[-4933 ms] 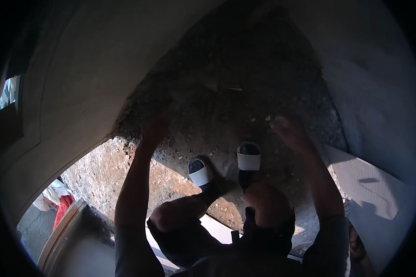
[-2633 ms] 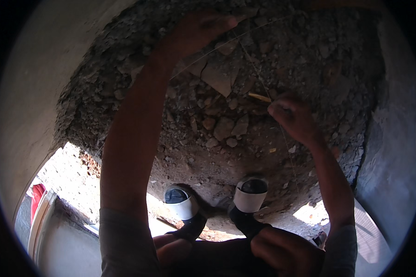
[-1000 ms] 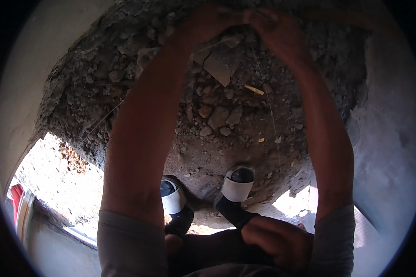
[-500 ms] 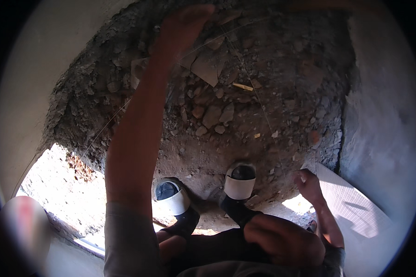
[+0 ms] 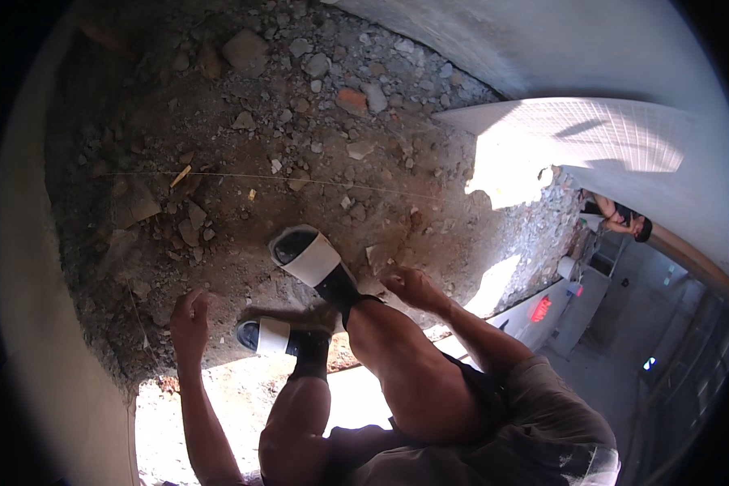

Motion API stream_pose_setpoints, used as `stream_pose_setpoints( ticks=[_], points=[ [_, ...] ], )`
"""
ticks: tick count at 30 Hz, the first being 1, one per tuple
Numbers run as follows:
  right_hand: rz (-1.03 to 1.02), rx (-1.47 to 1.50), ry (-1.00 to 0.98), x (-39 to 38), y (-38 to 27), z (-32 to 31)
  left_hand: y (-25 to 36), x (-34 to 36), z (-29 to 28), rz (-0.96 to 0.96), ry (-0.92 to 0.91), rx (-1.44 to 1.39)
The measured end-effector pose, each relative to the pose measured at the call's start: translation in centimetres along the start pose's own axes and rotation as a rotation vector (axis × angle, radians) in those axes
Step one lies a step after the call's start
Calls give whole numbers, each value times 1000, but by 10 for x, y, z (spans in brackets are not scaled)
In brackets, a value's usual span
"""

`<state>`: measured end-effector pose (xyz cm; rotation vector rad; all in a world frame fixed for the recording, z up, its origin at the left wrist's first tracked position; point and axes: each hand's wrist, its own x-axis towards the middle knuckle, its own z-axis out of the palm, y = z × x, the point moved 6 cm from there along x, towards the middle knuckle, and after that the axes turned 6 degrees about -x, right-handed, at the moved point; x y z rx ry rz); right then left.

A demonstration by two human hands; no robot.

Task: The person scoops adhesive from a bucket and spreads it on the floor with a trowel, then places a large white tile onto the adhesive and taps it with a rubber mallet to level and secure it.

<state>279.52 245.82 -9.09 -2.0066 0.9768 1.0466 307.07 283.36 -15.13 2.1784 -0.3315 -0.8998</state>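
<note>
My left hand [image 5: 190,320] hangs over the dirt left of my feet, its fingers curled. Whether anything is inside them is too small to tell. My right hand [image 5: 414,290] is beside my right knee, fingers bent in and closed; what they hold, if anything, is hidden. A thin string [image 5: 300,177] stretches across the rubble ahead of my feet. Another short line of string [image 5: 139,320] shows left of my left hand, and I cannot tell whether it reaches the hand. A small yellow piece [image 5: 181,176] lies by the first string.
Loose stones, a red brick chunk [image 5: 351,100] and broken slabs [image 5: 138,206] cover the ground between pale walls [image 5: 478,40]. A light gridded panel [image 5: 583,130] leans at the right. Another person [image 5: 620,217] is farther off at the right. My sandals [image 5: 312,263] stand on dirt.
The view has turned to the right, bringing in the other person and the area behind the panel. My left arm, stretched far ahead before, has come back near my feet.
</note>
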Motion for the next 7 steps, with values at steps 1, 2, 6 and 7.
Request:
stream_pose_setpoints(
  ticks=[1,2,6,7],
  points=[
    [11,73,9,-38,24,-1,-10,-33,-6,-243,59,-75],
    [108,84,11,-86,55,-2,-13,-72,-15,-423,146,-171],
    [501,-42,-198,-293,165,-5,38,-248,-13,-915,134,-275],
    [430,4,-237,-339,177,-6,54,-254,-36,-835,154,-279]
  ],
)
